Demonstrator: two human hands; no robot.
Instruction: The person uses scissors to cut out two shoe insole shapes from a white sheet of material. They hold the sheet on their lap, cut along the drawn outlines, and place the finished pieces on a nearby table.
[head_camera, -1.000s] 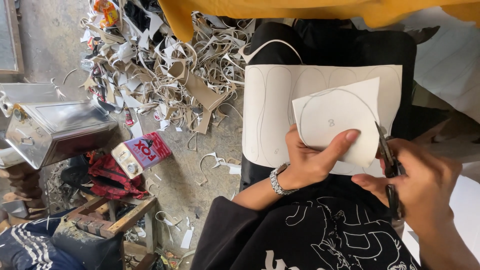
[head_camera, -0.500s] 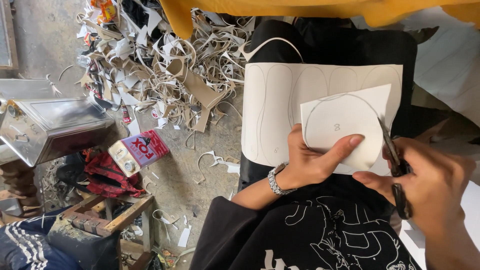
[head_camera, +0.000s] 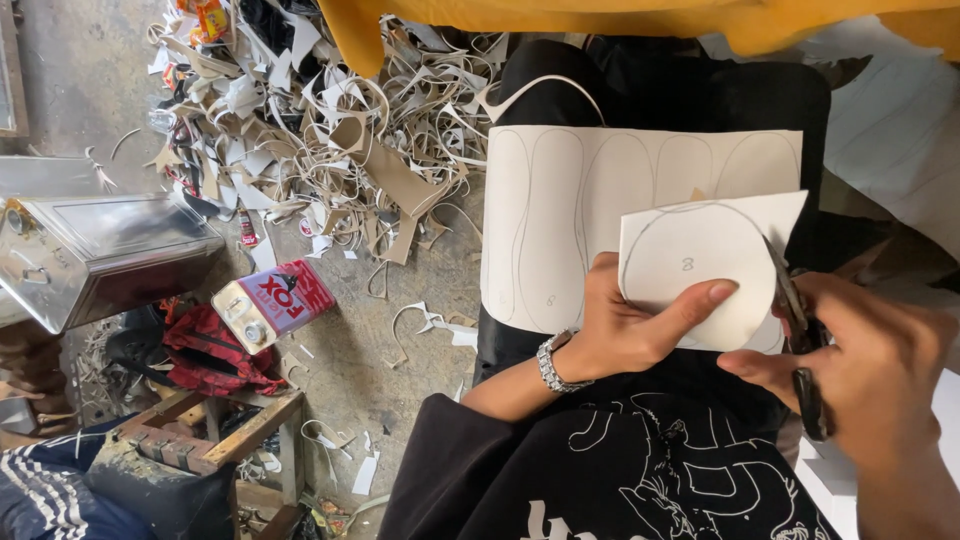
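Your left hand (head_camera: 625, 335) pinches the white card piece with a pencilled circle (head_camera: 700, 270), thumb flat on top, over the larger white sheet of traced outlines (head_camera: 560, 220) on your lap. To its right, your right hand (head_camera: 860, 365) is closed around the dark scissors (head_camera: 795, 330), blades at the card's edge. Feed the card into the blades by turning it, keeping the thumb clear of the line.

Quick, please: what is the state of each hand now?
Left hand: closed on the white sheet piece, thumb on top.
Right hand: closed on the scissors, cutting at the sheet's edge.
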